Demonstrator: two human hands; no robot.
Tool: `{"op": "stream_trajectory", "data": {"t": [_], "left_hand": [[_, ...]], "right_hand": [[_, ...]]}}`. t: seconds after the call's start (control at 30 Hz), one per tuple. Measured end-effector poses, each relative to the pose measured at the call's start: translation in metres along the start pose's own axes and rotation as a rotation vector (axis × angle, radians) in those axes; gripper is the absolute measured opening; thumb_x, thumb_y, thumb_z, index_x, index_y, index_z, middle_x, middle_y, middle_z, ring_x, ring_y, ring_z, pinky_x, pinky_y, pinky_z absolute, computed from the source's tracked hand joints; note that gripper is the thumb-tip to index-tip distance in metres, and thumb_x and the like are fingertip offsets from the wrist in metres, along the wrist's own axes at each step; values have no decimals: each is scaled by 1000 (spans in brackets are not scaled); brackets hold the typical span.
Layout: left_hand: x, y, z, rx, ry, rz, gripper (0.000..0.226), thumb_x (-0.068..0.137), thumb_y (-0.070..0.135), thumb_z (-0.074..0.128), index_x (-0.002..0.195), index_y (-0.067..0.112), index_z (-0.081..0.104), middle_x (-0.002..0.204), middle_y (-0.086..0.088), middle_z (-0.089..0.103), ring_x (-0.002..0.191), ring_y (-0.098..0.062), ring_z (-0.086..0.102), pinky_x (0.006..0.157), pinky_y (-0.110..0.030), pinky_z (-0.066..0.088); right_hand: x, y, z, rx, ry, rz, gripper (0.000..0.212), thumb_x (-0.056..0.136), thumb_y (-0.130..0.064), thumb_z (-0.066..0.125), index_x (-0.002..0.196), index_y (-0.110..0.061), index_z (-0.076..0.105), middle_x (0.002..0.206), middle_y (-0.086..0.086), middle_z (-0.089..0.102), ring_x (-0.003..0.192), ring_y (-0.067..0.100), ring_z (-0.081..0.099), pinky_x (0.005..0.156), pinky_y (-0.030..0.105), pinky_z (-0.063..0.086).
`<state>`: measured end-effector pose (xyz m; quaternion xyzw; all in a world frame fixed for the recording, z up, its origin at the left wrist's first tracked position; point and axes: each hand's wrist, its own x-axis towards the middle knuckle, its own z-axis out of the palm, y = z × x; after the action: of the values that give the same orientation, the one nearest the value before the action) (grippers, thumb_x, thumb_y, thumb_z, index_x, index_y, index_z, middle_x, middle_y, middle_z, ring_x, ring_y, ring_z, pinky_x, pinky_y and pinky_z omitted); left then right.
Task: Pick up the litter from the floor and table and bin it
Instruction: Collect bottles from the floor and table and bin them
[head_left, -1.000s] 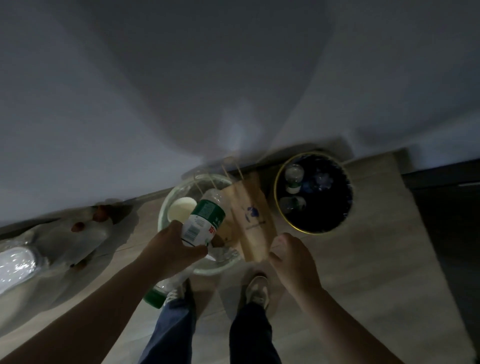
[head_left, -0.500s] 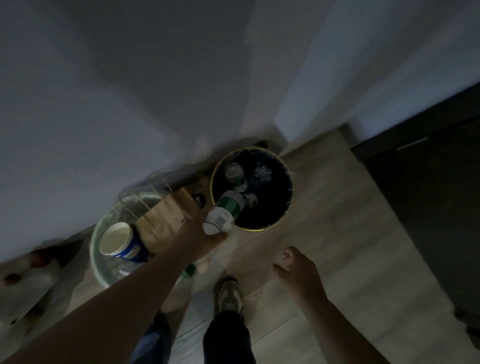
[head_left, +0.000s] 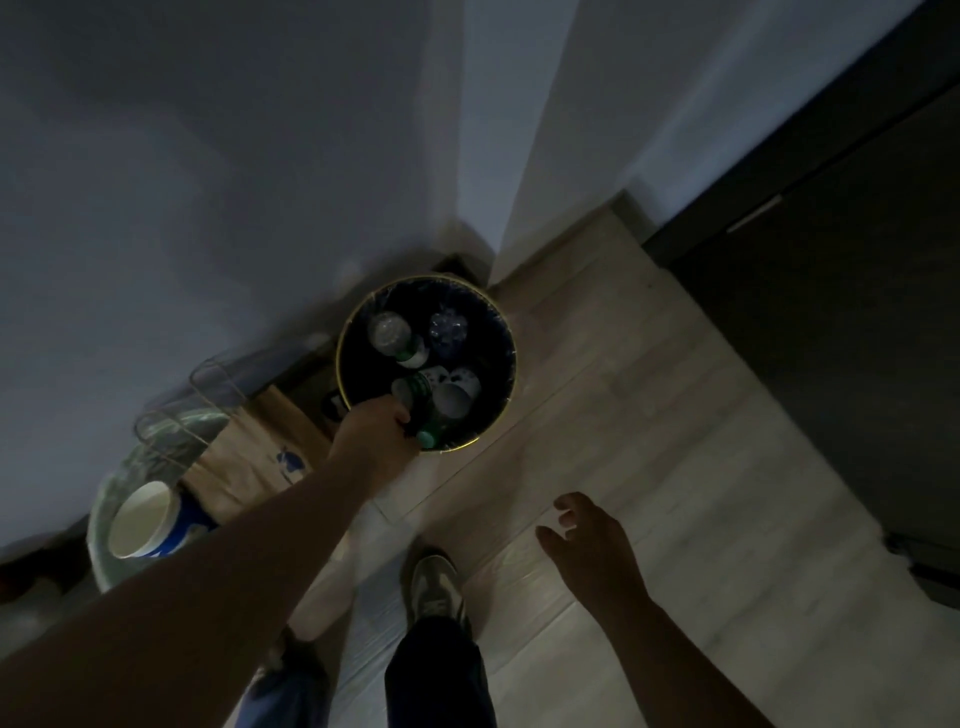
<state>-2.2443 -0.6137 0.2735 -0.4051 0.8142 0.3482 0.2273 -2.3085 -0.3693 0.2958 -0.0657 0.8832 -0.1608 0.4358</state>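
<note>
Bottle (head_left: 415, 400) lay within the mouth of the bin (head_left: 511, 332), against the near-left part of the rim and touching the left hand (head_left: 371, 434), which reached over that rim. Its long axis ran from the rim toward the bin's centre, with a green end nearest the rim. The left fingers were curled at the bottle. In the dim light it could not be told whether they gripped it or had let go. The right hand (head_left: 587, 540) hung over the floor (head_left: 649, 415), well apart from the bin, with fingers loosely spread and holding nothing. The left hand was therefore the nearer one. Since the bottle sat over the opening, release alone was judged sufficient to drop it beside the paper cup (head_left: 453, 401) inside
</note>
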Motion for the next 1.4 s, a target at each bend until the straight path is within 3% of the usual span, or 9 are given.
{"op": "stream_trajectory", "data": {"t": [0.2, 0.53, 0.73, 1.0, 1.17, 1.27, 1.4], "left_hand": [[-6, -2, 3, 95, -13, 103, 24, 79, 16, 67, 101, 7, 64, 101, -10, 67, 97, -26, 62, 75, -29, 47], [-44, 10, -63, 542, -179, 222, 39, 85, 31, 61, 120, 15, 53, 124, -5, 55, 116, -22, 54, 92, -32, 45], [-102, 42, -126, 544, -142, 239, 35, 85, 21, 54, 120, 16, 56, 124, -3, 58, 115, -20, 56, 93, -30, 46], [-215, 99, -246, 517, 75, 390, 47, 91, 34, 52, 137, 24, 45, 135, 0, 51, 124, -19, 48, 101, -26, 38], [-296, 118, -346, 451, 288, 452, 40, 92, 41, 53, 129, 28, 51, 125, 8, 55, 112, -8, 53, 94, -18, 39], [-347, 115, -410, 402, 429, 440, 40, 90, 43, 56, 127, 29, 53, 120, 11, 57, 106, -4, 55, 90, -12, 38], [-421, 106, -485, 390, 647, 390, 40, 87, 44, 61, 124, 31, 56, 118, 14, 60, 103, -3, 57, 87, -11, 36]], "right_hand": [[0, 0, -3, -33, -4, -33, 43, 90, -28, 64, 129, -17, 50, 124, 4, 59, 106, 12, 58, 80, 19, 47], [-24, -41, -32, -196, -4, -147, 50, 91, -33, 61, 136, -17, 45, 128, 1, 56, 115, 13, 55, 91, 26, 49], [-77, -82, -85, -277, 28, -252, 49, 93, -33, 58, 137, -19, 43, 131, -1, 53, 119, 14, 52, 91, 24, 45], [-186, -173, -196, -469, 179, -541, 48, 91, -41, 54, 135, -28, 41, 130, -5, 50, 121, 13, 49, 97, 26, 42], [-259, -253, -272, -415, 280, -764, 39, 90, -40, 58, 127, -28, 51, 125, -6, 56, 117, 12, 53, 97, 25, 42], [-305, -313, -309, -382, 340, -911, 45, 91, -39, 60, 133, -28, 48, 128, -8, 55, 116, 9, 51, 97, 21, 41], [-379, -384, -337, -399, 445, -1128, 45, 89, -39, 61, 131, -29, 50, 123, -12, 56, 109, 4, 51, 86, 11, 34]]}}
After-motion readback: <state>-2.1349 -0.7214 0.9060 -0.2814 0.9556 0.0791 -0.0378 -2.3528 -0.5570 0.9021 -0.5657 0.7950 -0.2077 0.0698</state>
